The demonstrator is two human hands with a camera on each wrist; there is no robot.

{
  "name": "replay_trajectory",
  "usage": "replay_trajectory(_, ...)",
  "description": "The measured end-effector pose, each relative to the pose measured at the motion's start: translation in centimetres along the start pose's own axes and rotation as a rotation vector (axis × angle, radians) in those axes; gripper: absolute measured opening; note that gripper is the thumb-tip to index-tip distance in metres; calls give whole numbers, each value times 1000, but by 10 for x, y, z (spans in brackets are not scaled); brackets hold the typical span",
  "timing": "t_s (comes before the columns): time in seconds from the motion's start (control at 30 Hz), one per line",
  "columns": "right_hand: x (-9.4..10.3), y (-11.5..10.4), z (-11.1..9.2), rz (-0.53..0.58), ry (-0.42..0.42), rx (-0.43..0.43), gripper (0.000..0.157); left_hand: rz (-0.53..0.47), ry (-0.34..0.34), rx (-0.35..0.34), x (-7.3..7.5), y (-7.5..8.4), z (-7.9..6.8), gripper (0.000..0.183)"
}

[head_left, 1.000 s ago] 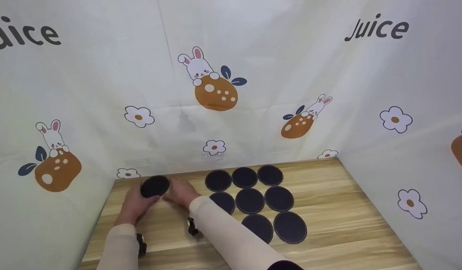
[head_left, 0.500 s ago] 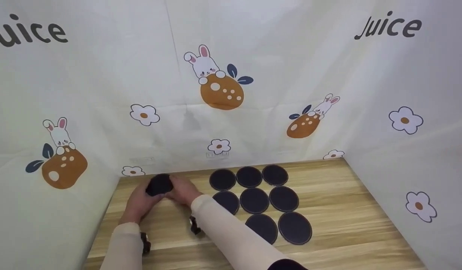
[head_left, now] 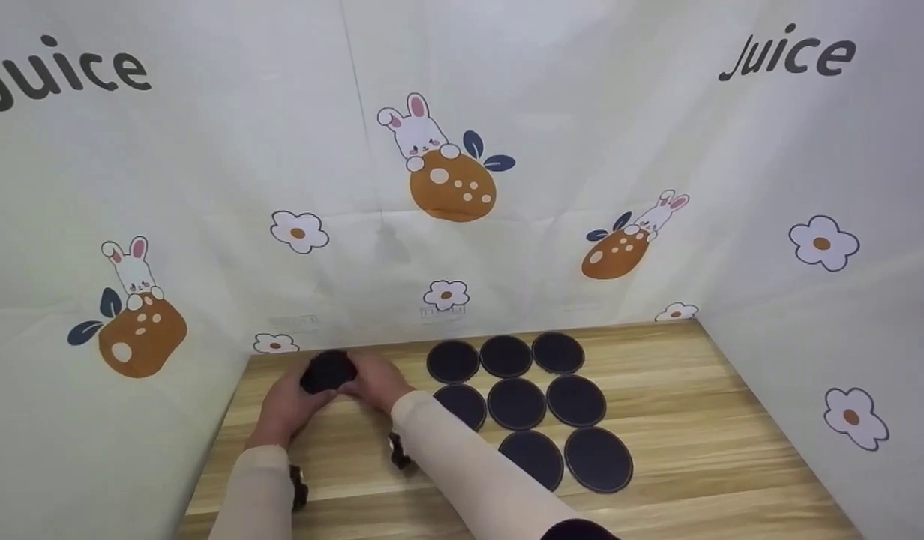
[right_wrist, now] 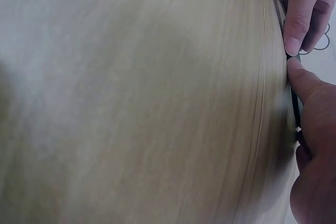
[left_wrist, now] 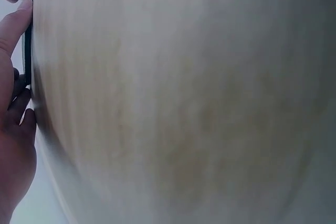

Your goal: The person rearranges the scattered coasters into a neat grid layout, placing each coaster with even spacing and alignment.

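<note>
At the back left of the table in the head view, both hands hold one round black coaster. My left hand grips its left side, with the thumb along the near edge. My right hand pinches its right side, and the two thumbs come close together. Seen edge-on in the left wrist view, the coaster is a thin dark strip between thumb and fingers. The right wrist view shows the right thumb beside the left thumb at the edge. Fingers behind the coaster are mostly hidden.
Several flat black coasters lie in rows right of the hands on the wood-grain table. My right sleeve crosses in front of their left part. Printed fabric walls off the back and both sides.
The right hand has closed in on the coaster's right side, its thumb now on the near edge and covering part of it. The head view has shifted slightly. The coasters in rows have not moved.
</note>
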State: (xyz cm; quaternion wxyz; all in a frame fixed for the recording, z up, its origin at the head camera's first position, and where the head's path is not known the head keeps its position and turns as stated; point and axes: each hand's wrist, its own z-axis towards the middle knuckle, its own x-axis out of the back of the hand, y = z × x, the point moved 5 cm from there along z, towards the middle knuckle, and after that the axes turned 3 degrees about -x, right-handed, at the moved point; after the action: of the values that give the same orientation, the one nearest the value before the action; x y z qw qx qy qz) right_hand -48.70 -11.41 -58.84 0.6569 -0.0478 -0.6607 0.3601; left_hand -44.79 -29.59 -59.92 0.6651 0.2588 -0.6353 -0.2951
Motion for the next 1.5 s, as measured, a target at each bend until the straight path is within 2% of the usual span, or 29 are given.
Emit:
replay_trajectory(0.37, 2, 9, -12, 158, -25, -34, 47, 6, -20, 20, -2, 2, -8, 92)
replay_trajectory(0.5, 9, 10, -15, 229, -14, 12, 49, 13, -6, -3, 0, 10, -12, 85)
replay_trajectory(0.67, 23, 8, -21, 264, -4, 62, 53, 13, 16, -63, 5, 25, -14, 81)
replay_trajectory(0.9, 44, 2, -36, 372, 17, 122, 47, 8, 35, -88, 7, 44, -22, 80)
replay_trajectory(1.03, 51, 6, -50, 355, 58, 136, 48, -22, 37, -80, 3, 56, -32, 78)
replay_trajectory(1.2, 64, 12, -72, 307, 127, 109, 49, -23, 33, -111, -6, 76, -39, 79)
replay_trajectory(1.5, 87, 14, -104, 275, 179, 101, 61, -35, 26, -127, -6, 104, -58, 82)
